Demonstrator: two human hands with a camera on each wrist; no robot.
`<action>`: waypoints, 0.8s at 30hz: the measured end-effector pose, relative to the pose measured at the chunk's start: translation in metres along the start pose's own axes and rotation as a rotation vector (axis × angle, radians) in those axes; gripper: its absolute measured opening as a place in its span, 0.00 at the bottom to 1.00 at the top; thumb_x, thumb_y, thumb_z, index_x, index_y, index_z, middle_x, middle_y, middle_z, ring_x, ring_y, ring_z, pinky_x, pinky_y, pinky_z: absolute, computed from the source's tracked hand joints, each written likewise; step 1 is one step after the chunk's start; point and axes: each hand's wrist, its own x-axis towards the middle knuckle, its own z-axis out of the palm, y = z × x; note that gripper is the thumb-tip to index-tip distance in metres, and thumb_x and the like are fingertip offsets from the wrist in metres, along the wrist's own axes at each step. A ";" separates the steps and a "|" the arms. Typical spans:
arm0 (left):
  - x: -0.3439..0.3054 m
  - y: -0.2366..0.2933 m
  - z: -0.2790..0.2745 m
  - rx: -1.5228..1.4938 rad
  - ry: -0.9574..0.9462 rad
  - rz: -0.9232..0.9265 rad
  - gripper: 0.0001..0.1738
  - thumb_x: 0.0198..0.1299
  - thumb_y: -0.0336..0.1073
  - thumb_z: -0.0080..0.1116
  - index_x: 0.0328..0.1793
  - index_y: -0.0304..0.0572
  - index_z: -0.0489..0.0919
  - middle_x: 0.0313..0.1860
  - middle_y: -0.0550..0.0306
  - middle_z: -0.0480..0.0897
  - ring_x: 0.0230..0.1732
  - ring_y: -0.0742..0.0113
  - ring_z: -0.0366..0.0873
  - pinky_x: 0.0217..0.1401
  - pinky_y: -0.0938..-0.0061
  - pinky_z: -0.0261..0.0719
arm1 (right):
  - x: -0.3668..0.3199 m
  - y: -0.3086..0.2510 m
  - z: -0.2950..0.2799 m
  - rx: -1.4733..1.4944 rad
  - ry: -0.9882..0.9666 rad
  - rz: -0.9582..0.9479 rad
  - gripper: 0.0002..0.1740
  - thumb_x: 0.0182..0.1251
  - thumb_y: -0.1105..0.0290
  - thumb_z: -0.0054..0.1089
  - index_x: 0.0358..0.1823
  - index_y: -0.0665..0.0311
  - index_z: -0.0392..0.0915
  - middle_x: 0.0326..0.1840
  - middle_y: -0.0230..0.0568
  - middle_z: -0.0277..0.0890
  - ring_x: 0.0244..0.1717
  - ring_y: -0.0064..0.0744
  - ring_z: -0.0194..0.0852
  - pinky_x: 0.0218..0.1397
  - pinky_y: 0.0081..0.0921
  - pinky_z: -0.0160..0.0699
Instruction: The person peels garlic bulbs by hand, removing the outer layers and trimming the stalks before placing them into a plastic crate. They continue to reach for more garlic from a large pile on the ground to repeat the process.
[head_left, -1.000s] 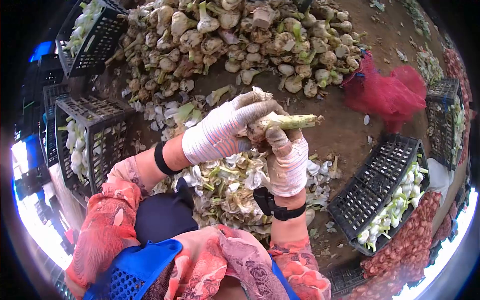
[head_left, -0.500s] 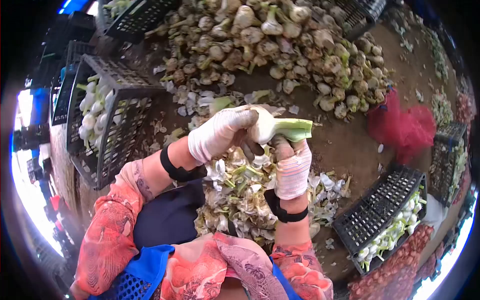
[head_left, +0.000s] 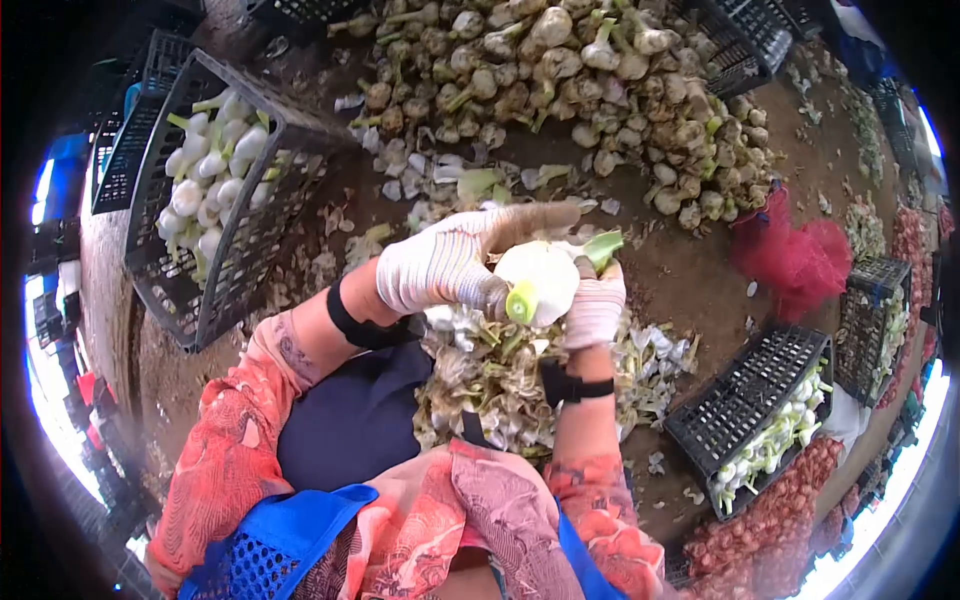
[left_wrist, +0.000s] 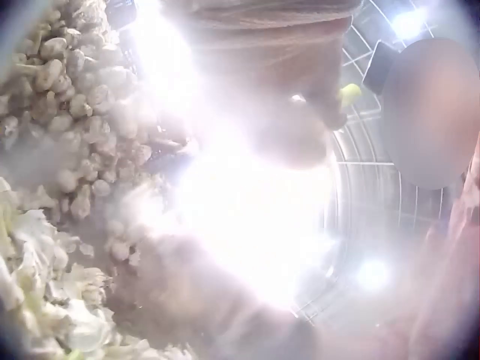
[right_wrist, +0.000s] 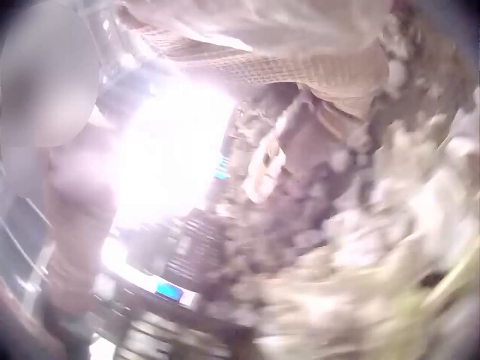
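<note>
A white garlic bulb (head_left: 545, 275) is between the two gloved hands in the head view, its short green stem end facing the camera. The left hand (head_left: 455, 258) grips the bulb from the left, with long fingers behind its top and the thumb at its lower left. At the bulb's right side, the right hand (head_left: 594, 305) has its fingers curled round a green stem piece (head_left: 602, 249) and touches the bulb. Glare and blur cover much of both wrist views; the left glove (left_wrist: 270, 45) and right glove (right_wrist: 300, 71) show at their tops.
Unpeeled garlic (head_left: 500, 75) is heaped at the back, with peelings (head_left: 480, 385) below the hands. Crates of white bulbs stand at left (head_left: 270, 225) and right (head_left: 745, 400). A red net bag (head_left: 800, 262) lies on the floor at right.
The brownish bulb with a long stem, seen one second ago, is now white with a short stem end. It has turned from pointing right to facing the camera. The head view has shifted.
</note>
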 end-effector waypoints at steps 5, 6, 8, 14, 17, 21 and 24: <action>-0.001 0.004 -0.026 0.359 0.208 -0.028 0.53 0.41 0.36 0.83 0.75 0.36 0.67 0.62 0.55 0.79 0.62 0.67 0.76 0.69 0.69 0.73 | -0.015 0.000 -0.001 -0.374 -0.529 -0.104 0.52 0.66 0.52 0.67 0.80 0.69 0.47 0.78 0.55 0.56 0.77 0.44 0.58 0.77 0.32 0.61; 0.000 -0.002 -0.028 0.358 0.214 -0.031 0.53 0.41 0.36 0.83 0.75 0.36 0.67 0.62 0.55 0.79 0.62 0.67 0.76 0.69 0.69 0.73 | -0.022 -0.022 0.009 -0.372 -0.534 -0.100 0.52 0.66 0.52 0.67 0.80 0.69 0.47 0.78 0.55 0.56 0.77 0.44 0.58 0.77 0.32 0.61; 0.003 -0.019 -0.027 0.288 0.238 0.062 0.51 0.43 0.45 0.83 0.74 0.42 0.70 0.60 0.53 0.80 0.60 0.63 0.78 0.67 0.69 0.74 | -0.047 -0.064 0.031 0.351 -0.542 0.018 0.50 0.66 0.56 0.68 0.80 0.69 0.49 0.75 0.55 0.60 0.75 0.42 0.62 0.75 0.35 0.63; 0.002 -0.006 -0.039 1.242 0.174 0.208 0.30 0.59 0.45 0.69 0.67 0.43 0.78 0.51 0.45 0.82 0.50 0.50 0.82 0.53 0.65 0.80 | -0.044 -0.052 0.041 0.119 -0.319 -0.080 0.31 0.69 0.78 0.57 0.74 0.67 0.63 0.67 0.45 0.72 0.64 0.35 0.73 0.68 0.30 0.72; 0.002 -0.003 -0.032 1.271 0.202 0.108 0.23 0.61 0.39 0.66 0.61 0.40 0.81 0.46 0.42 0.84 0.46 0.48 0.83 0.50 0.65 0.81 | -0.047 -0.051 0.041 -0.198 -0.288 -0.258 0.31 0.65 0.83 0.57 0.72 0.67 0.67 0.65 0.44 0.72 0.63 0.35 0.73 0.69 0.31 0.70; 0.003 -0.005 -0.034 1.455 0.249 0.103 0.16 0.59 0.36 0.65 0.52 0.37 0.84 0.37 0.40 0.84 0.38 0.48 0.84 0.42 0.64 0.82 | -0.045 -0.052 0.046 -0.650 -0.249 -0.630 0.32 0.59 0.84 0.60 0.69 0.69 0.70 0.61 0.49 0.74 0.61 0.45 0.74 0.68 0.36 0.70; 0.004 -0.008 -0.043 1.605 0.290 0.176 0.13 0.59 0.37 0.62 0.46 0.37 0.84 0.34 0.43 0.84 0.33 0.49 0.83 0.38 0.63 0.81 | -0.049 -0.050 0.053 -0.708 -0.243 -0.715 0.30 0.63 0.83 0.59 0.68 0.70 0.69 0.61 0.50 0.74 0.61 0.43 0.75 0.67 0.35 0.72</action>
